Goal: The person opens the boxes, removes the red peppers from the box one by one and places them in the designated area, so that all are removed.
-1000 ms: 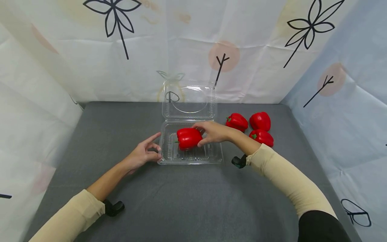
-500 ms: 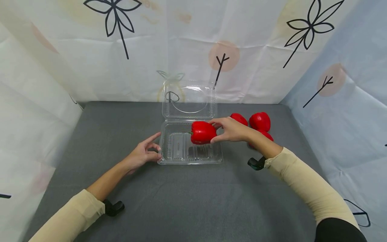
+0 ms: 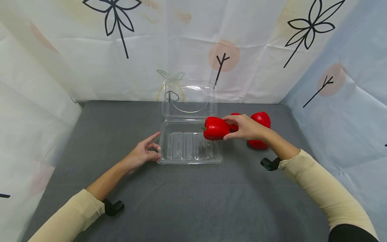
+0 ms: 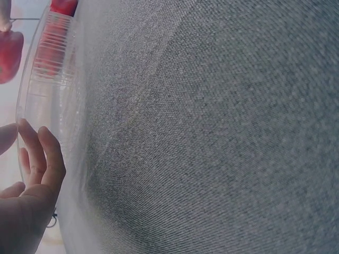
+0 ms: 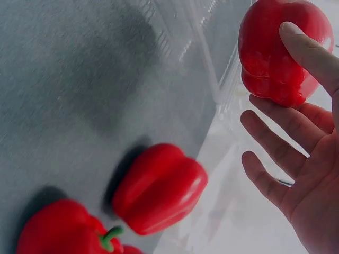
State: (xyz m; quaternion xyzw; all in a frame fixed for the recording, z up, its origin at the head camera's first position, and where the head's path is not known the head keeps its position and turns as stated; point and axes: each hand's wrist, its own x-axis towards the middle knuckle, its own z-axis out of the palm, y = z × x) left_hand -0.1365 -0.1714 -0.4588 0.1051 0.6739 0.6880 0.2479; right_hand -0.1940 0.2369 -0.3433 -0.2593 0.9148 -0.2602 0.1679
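Note:
My right hand [image 3: 247,127] holds a red bell pepper [image 3: 216,128] by its bottom end between thumb and fingers. The pepper is raised, overlapping the right back corner of a clear plastic clamshell box [image 3: 178,161] in the head view, its green stem to the left. In the right wrist view the thumb lies across the held bell pepper [image 5: 265,47], and other fingers spread below it. My left hand [image 3: 143,153] touches the box's left rim with its fingertips, fingers loosely extended. The left wrist view shows those fingertips right at the rim.
Three more red bell peppers lie on the grey cloth to the right: one [image 3: 261,119] at the back, one [image 3: 258,145] in front, and one [image 3: 234,127] partly behind my right hand. The box's transparent lid [image 3: 189,111] stands raised at the back, near the patterned curtain [image 3: 139,77].
My right hand has lifted the bell pepper and carried it right and back, from over the box's middle to its right back corner. My left hand has stayed at the rim.

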